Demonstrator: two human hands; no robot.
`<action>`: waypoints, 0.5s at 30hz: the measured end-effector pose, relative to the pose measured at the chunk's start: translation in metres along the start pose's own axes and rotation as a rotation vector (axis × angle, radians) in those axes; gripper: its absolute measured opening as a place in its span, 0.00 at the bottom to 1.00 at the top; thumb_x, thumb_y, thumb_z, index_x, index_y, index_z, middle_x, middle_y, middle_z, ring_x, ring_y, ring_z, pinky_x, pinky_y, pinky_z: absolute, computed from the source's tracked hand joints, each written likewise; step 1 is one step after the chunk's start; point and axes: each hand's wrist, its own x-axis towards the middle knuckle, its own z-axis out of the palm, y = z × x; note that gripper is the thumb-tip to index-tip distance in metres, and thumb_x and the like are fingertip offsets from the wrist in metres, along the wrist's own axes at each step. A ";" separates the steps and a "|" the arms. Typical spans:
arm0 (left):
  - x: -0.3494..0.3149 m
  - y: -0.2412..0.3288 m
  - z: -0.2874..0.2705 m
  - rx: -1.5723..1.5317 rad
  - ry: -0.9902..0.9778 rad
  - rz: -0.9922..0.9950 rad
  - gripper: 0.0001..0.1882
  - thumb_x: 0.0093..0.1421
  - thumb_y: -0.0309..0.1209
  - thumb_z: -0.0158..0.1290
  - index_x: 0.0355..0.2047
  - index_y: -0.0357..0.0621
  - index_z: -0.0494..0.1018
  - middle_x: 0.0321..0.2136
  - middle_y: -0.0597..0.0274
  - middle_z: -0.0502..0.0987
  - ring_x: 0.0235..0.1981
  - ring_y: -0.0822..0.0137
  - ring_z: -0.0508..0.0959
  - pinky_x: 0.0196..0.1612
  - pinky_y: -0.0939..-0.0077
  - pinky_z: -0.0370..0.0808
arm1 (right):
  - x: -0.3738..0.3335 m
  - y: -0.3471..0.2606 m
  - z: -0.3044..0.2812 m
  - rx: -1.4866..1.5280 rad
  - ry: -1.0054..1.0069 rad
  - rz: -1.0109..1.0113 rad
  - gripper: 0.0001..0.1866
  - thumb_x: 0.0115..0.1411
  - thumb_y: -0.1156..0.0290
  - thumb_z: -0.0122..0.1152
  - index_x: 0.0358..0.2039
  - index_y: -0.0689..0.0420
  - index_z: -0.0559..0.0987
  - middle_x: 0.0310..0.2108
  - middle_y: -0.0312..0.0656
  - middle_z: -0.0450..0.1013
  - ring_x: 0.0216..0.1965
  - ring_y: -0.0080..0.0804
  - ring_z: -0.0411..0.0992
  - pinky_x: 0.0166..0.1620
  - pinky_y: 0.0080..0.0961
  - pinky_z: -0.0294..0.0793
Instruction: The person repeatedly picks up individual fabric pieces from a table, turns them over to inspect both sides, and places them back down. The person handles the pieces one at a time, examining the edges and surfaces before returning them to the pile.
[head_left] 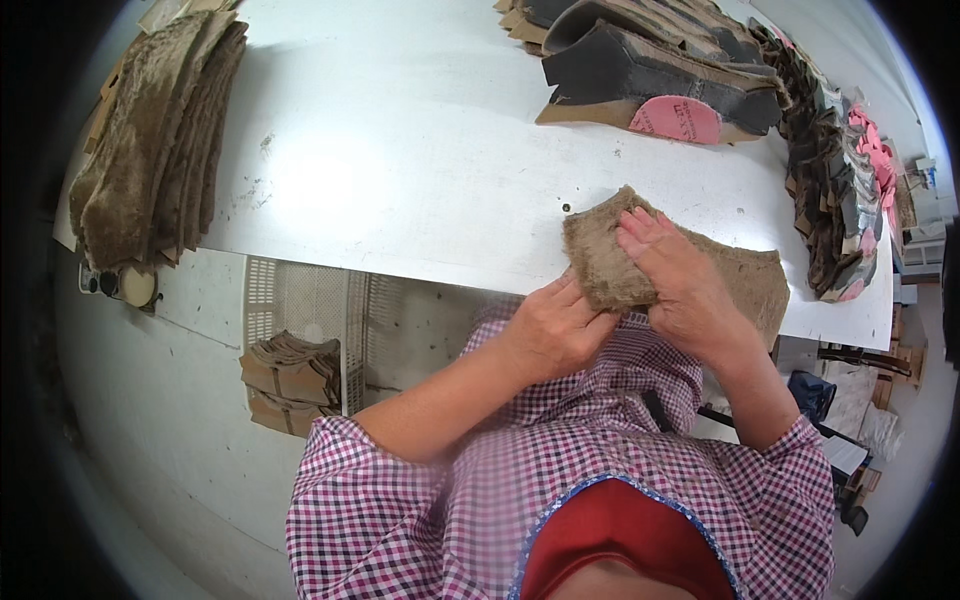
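Note:
A brown, furry-faced cut piece [610, 260], like a lining for a boot, lies at the table's near edge in front of me. My left hand [560, 330] is closed on its lower left edge, the fingertips partly hidden beneath it. Across the pile rests my right hand [685, 285], its fingers stretched out flat and pointing up and to the left. The right part of the piece extends beyond that hand, and its underside is out of sight.
Stacked brown furry pieces [150, 140] stand at the table's left end. Dark boot-upper pieces with a pink patch [680, 118] lie at the far right, beside a long row of similar pieces [820, 190]. Below, brown bundles [290, 380] sit by a white plastic crate [355, 340].

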 end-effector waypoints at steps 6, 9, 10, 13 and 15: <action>0.015 0.005 -0.053 -0.360 0.085 0.007 0.15 0.44 0.18 0.53 0.35 0.34 0.76 0.37 0.51 0.78 0.38 0.57 0.79 0.43 0.67 0.77 | -0.002 -0.004 0.006 -0.148 -0.032 -0.006 0.33 0.42 0.84 0.55 0.54 0.70 0.69 0.59 0.57 0.64 0.65 0.52 0.58 0.68 0.48 0.52; 0.069 0.000 -0.056 -0.553 0.116 -0.256 0.14 0.59 0.27 0.50 0.43 0.33 0.76 0.41 0.52 0.78 0.43 0.63 0.78 0.49 0.71 0.75 | -0.010 -0.001 0.014 -0.186 -0.003 0.003 0.33 0.42 0.82 0.55 0.54 0.70 0.69 0.58 0.57 0.64 0.65 0.52 0.57 0.67 0.48 0.51; 0.085 -0.003 -0.041 -0.755 0.084 -0.458 0.14 0.62 0.27 0.46 0.45 0.33 0.75 0.43 0.52 0.77 0.46 0.64 0.77 0.52 0.72 0.72 | -0.012 -0.001 0.013 -0.198 0.018 0.008 0.32 0.43 0.82 0.56 0.54 0.70 0.69 0.58 0.57 0.64 0.65 0.51 0.57 0.67 0.48 0.51; 0.097 -0.017 0.021 -0.800 -0.075 -0.739 0.15 0.68 0.27 0.41 0.47 0.36 0.74 0.45 0.56 0.77 0.47 0.66 0.75 0.52 0.75 0.70 | -0.005 -0.002 0.001 -0.082 -0.044 0.046 0.32 0.44 0.80 0.56 0.54 0.70 0.69 0.58 0.57 0.65 0.64 0.50 0.58 0.66 0.48 0.52; 0.093 -0.026 0.040 -0.543 -0.145 -0.720 0.13 0.67 0.27 0.43 0.47 0.38 0.75 0.44 0.56 0.77 0.46 0.66 0.75 0.52 0.75 0.70 | -0.018 0.008 0.010 -0.178 0.046 -0.009 0.31 0.46 0.79 0.56 0.54 0.68 0.69 0.58 0.56 0.65 0.63 0.49 0.60 0.66 0.48 0.53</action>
